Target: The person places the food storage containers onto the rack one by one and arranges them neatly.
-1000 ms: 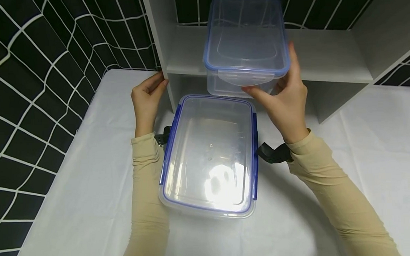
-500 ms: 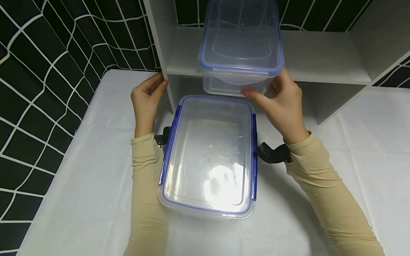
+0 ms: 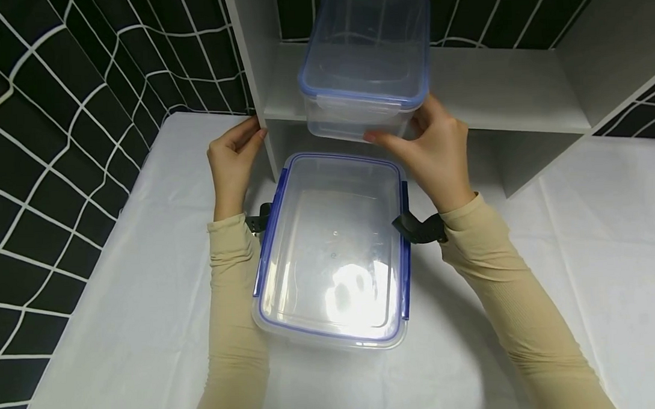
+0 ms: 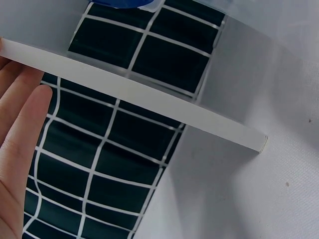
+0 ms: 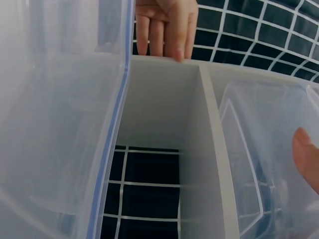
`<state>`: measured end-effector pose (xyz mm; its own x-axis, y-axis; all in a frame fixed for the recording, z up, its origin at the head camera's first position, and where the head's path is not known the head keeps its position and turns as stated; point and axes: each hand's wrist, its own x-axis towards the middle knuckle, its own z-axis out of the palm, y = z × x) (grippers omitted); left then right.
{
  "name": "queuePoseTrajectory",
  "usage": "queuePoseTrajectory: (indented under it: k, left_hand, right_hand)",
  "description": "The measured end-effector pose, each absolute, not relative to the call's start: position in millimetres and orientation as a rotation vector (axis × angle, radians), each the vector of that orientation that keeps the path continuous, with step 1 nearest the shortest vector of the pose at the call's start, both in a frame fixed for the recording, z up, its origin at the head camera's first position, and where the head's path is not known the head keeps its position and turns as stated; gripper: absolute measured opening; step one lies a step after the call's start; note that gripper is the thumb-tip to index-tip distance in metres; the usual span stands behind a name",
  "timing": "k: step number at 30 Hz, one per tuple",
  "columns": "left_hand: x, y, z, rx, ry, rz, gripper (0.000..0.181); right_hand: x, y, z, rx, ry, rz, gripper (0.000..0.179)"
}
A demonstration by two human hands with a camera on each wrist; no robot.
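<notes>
My right hand (image 3: 434, 152) grips a clear lidded food container (image 3: 357, 116) with a blue-rimmed lid at its lower right corner. The thumb lies on its front wall, and the other fingers are partly hidden on the right side. This container is over the front of the upper compartment; whether it touches the shelf board I cannot tell. My left hand (image 3: 236, 162) touches the outer side of the shelf's left panel (image 4: 124, 87), its fingers fairly straight in the left wrist view. Between the forearms, a larger clear container (image 3: 331, 246) with blue side clips lies on the white cloth.
The white shelf unit (image 3: 513, 95) stands at the back, with an upper and a lower compartment. Black fabric with white grid lines (image 3: 49, 154) hangs at the left and behind. White cloth (image 3: 604, 231) covers the table.
My right hand has moved the food container to the left and slightly farther back. The left hand and the larger container have stayed in place.
</notes>
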<state>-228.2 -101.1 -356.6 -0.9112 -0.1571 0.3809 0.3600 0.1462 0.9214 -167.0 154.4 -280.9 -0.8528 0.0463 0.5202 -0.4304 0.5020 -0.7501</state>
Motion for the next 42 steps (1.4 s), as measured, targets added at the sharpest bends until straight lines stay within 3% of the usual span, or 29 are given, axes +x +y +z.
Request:
queuePoseTrajectory:
  k: [25, 42]
  left_hand:
    - [-228, -101, -357, -0.186, -2.049, -1.831, 0.026]
    - [-228, -101, -357, -0.186, -2.033, -1.844, 0.026]
  right_hand:
    - [-182, 150, -275, 0.201, -2.417, 1.092, 0.06]
    - [-177, 160, -284, 0.3, -2.173, 1.491, 0.062]
